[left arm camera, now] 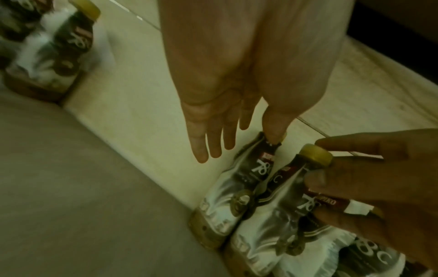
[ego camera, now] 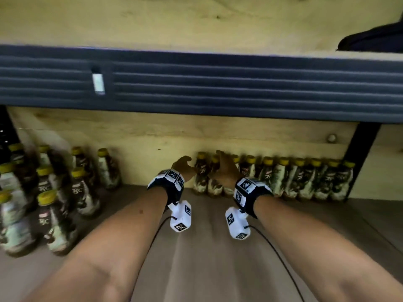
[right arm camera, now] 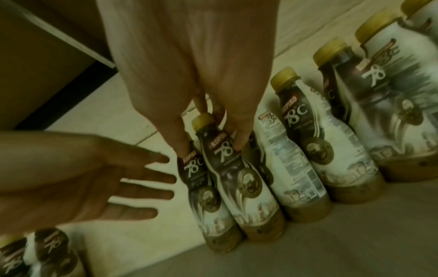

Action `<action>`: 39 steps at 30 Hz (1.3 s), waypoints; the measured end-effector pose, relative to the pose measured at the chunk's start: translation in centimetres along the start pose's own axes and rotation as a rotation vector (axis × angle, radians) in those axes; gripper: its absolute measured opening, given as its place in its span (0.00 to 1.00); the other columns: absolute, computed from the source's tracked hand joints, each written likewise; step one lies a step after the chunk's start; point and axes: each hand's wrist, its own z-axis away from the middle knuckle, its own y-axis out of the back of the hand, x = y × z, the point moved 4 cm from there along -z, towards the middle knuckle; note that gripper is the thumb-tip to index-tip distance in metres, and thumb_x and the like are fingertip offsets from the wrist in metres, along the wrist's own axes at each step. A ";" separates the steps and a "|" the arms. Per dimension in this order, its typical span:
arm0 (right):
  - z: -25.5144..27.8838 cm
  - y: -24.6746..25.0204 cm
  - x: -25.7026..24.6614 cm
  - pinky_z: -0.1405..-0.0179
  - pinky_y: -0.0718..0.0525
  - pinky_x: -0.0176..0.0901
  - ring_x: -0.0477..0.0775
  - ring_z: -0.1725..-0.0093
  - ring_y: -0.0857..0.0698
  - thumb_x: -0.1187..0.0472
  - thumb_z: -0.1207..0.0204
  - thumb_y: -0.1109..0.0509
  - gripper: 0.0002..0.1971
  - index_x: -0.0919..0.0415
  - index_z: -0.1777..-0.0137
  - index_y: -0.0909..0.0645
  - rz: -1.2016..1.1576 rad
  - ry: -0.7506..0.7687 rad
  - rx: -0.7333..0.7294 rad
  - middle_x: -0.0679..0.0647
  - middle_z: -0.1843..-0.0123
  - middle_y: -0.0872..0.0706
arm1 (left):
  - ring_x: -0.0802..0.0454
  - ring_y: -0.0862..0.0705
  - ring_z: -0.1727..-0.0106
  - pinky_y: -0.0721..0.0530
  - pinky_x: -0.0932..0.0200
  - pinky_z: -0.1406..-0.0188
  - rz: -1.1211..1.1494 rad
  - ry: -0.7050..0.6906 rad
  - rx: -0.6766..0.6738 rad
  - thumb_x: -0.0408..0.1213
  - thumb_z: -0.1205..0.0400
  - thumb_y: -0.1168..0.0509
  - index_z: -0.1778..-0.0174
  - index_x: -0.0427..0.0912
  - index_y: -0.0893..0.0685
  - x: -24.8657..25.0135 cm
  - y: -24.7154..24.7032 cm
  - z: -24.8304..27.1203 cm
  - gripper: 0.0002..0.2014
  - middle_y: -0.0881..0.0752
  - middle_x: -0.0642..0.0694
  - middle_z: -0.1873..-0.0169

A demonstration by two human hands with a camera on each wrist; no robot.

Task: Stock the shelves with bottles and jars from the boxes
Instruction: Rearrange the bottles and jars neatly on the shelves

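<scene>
Two upright bottles end the back row (ego camera: 305,179) on the shelf (ego camera: 207,247): the right hand (ego camera: 224,171) fingers (right arm camera: 239,138) pinch the second bottle (right arm camera: 249,187) by its neck, the left hand (ego camera: 183,166), fingers spread, sits just left of the end bottle (right arm camera: 206,196).

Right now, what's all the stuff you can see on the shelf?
Bottles in back row: about ten, brown-and-white, yellow caps, along back wall, right.
Bottles in left cluster: several, same colours, left side.
Shelf board: one, grey-brown, underneath everything.
Back wall: one, pale wood, behind.
Beam: one, dark grey, overhead.
Left hand: one, open, next to the row's end bottle.
Right hand: one, fingers round the second bottle at its neck.
</scene>
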 end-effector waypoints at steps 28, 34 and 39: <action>-5.6 -15.3 -12.4 0.46 0.16 0.60 0.73 0.41 0.17 0.56 0.18 0.34 0.23 0.61 0.26 0.33 -0.039 -0.041 0.011 0.66 0.36 0.18 | 0.32 0.17 0.42 0.21 0.47 0.52 -0.201 0.005 0.321 0.40 0.17 0.36 0.34 0.35 0.28 -12.7 12.9 -1.7 0.19 0.17 0.33 0.42; -5.7 -12.9 -9.7 0.52 0.18 0.54 0.72 0.41 0.17 0.55 0.17 0.33 0.23 0.62 0.26 0.33 -0.051 -0.090 0.049 0.66 0.36 0.18 | 0.31 0.18 0.40 0.21 0.46 0.46 -0.135 -0.009 0.334 0.34 0.17 0.37 0.33 0.37 0.28 -13.2 12.8 -1.7 0.17 0.17 0.32 0.42; -5.7 -12.7 -9.2 0.52 0.21 0.50 0.70 0.41 0.17 0.54 0.17 0.33 0.23 0.61 0.26 0.32 -0.066 -0.071 0.049 0.65 0.36 0.17 | 0.33 0.16 0.44 0.19 0.47 0.46 -0.071 -0.038 0.337 0.35 0.17 0.39 0.34 0.40 0.26 -13.4 12.8 -2.1 0.15 0.15 0.35 0.47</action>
